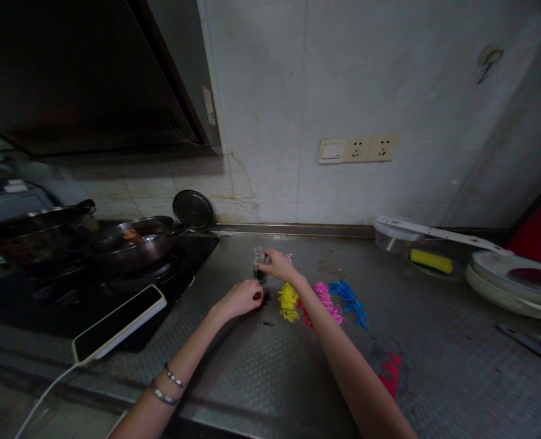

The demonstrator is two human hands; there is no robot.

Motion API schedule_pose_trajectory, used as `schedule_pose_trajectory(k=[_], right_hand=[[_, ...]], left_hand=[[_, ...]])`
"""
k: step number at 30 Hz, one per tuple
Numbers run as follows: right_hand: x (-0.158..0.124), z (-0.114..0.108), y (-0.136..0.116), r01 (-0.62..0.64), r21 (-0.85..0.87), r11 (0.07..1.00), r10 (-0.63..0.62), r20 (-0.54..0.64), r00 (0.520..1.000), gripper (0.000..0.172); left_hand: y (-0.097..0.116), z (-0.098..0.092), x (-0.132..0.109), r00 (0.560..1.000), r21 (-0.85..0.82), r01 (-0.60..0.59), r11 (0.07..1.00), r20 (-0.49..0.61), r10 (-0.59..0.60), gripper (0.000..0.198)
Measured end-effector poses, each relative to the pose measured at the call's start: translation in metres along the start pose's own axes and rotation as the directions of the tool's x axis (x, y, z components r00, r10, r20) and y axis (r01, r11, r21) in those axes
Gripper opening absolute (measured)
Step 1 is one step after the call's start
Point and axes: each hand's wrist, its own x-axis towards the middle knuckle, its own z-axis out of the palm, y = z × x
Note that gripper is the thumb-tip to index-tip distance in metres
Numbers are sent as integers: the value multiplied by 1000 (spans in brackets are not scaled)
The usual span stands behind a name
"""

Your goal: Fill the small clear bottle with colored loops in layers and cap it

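My right hand (280, 266) grips a small clear jar (258, 255), which stands upright with something dark in its lower part. Just below it, my left hand (241, 299) has its fingers curled together at a little pile of black bits (265, 297); what they pinch is hidden. Right of that pile lie heaps of thin, string-like pieces: yellow ones (289, 303), pink ones (329, 302) and blue ones (349, 301). Some red pieces (305, 314) show between yellow and pink, partly covered by my right forearm.
A phone-like device (119, 326) with a white cable lies at the left, by the stove. Two pans (133, 247) sit on the stove. Along the right are a plastic tub (391, 238), a yellow sponge (431, 261), stacked dishes (503, 292) and a red scrap (391, 375).
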Motion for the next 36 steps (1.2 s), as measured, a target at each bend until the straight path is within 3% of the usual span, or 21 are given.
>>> schedule_pose_trajectory(k=[5,9,13,17,23,36], right_hand=[[0,1,1,-2,-7,1000,3,7,1000,30],[0,1,2,-5,-6,1000,5,15,1000,32],[0,0,2,-12,-19,1000,13,19,1000,33],[-1,-1,2,-10,-27,1000,10,11,1000,32],[-1,-2,2,5,-27,1000,-5,15,1000,31],[-1,0,3,-3,-16,1000,3,23,1000,32]], left_hand=[[-21,-6,-11,993,-116,14,993,-119,-27,26],[-33,-6,-13,996,-119,58,991,-59,-65,41],[-37,4,-12,999,-125,28,992,-24,-31,50],[-34,12,-8,998,-127,15,992,-58,-23,40],[-29,8,-1,998,-138,21,990,-55,-29,19],[-30,0,5,999,-108,-34,994,-42,30,11]])
